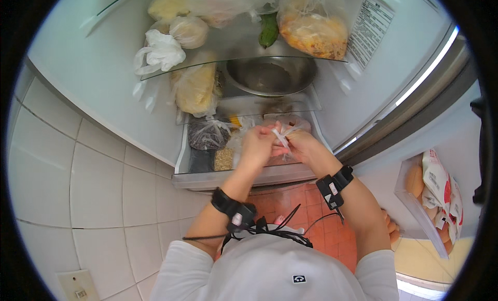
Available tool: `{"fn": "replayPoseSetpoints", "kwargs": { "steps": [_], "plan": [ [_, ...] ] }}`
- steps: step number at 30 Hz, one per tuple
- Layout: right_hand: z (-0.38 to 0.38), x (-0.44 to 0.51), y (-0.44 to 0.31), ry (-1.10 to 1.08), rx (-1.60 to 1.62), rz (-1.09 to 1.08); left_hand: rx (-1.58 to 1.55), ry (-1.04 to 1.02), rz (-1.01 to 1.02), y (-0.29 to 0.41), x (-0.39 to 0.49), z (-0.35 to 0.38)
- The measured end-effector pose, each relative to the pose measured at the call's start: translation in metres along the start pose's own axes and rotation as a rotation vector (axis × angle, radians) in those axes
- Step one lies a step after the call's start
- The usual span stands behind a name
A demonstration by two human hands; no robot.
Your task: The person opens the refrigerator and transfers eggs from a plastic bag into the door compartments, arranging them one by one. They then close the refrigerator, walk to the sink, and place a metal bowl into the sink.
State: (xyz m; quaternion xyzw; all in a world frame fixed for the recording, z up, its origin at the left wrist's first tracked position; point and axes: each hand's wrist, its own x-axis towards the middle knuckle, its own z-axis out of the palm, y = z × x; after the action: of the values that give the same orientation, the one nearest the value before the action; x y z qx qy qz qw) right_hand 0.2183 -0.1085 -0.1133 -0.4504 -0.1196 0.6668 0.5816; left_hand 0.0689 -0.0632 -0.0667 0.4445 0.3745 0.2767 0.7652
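Note:
Both of my hands meet over the pulled-out clear refrigerator drawer (249,179). My left hand (256,143) pinches at the twisted neck of a thin clear plastic bag (283,135). From the other side, my right hand (301,143) grips the same gathered plastic. Pinkish contents of a bag (301,122) show behind my fingers; what they are I cannot tell. Left of my hands in the drawer lie a bag of dark grains (208,134) and a pack of pale grains (223,159). My hands hide much of the drawer's right side.
Above the drawer stands a steel bowl (272,76) beside a bag of yellowish food (196,89). The glass shelf (233,54) carries several bags and a green vegetable (268,30). At right, the open door's bin (422,219) holds eggs and packets. A tiled wall (97,184) is close on the left.

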Motion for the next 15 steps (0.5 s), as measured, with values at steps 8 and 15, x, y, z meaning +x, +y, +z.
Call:
{"fn": "replayPoseSetpoints", "kwargs": {
  "steps": [8, 15],
  "plan": [
    [-0.004, 0.004, 0.0, -0.076, 0.006, -0.101, -0.081, -0.173, -0.599, 0.032, 0.046, -0.028],
    [-0.017, -0.005, -0.015, -0.151, -0.085, 0.071, 0.008, -0.331, -0.835, 0.033, 0.069, -0.031]
  ]
}}
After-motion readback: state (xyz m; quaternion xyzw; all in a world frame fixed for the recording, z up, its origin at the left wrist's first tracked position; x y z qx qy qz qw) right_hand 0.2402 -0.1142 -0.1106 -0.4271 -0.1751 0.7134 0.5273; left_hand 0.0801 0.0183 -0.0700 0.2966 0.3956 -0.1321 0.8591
